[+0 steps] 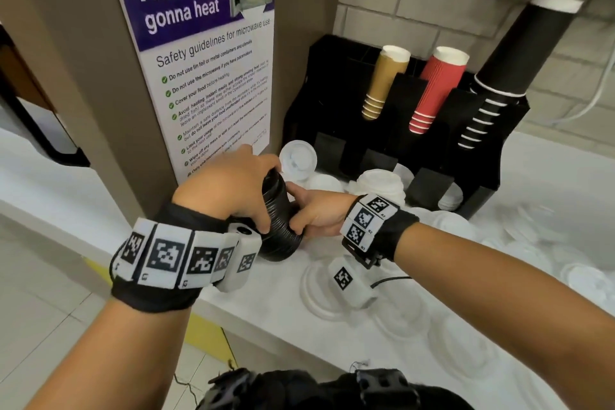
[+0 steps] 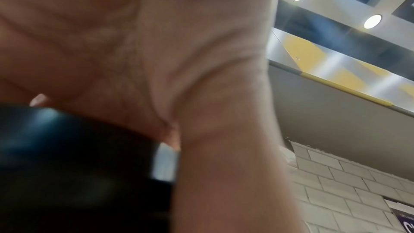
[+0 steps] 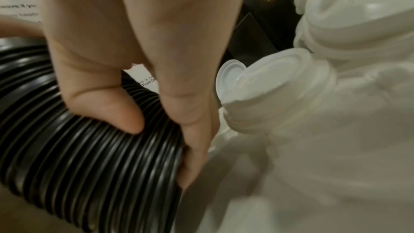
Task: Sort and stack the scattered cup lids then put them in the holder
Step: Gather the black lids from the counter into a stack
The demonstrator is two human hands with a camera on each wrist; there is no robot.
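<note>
Gripping a tilted stack of black lids [image 1: 279, 216], left hand [image 1: 229, 183] curled on top, right hand [image 1: 316, 210] curled alongside.

Cup holder [image 1: 492, 156] stands behind scattered lids [image 1: 459, 336], right of poster [image 1: 206, 70].

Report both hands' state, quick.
Left hand: closed, gripping the stack of black lids.
Right hand: closed, gripping the same stack.

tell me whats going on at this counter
A person is tidying cup lids. Both hands, left and right, grip a stack of black lids held sideways above the counter. White lids lie scattered and piled in front of the black holder, which carries stacks of cups.
</note>
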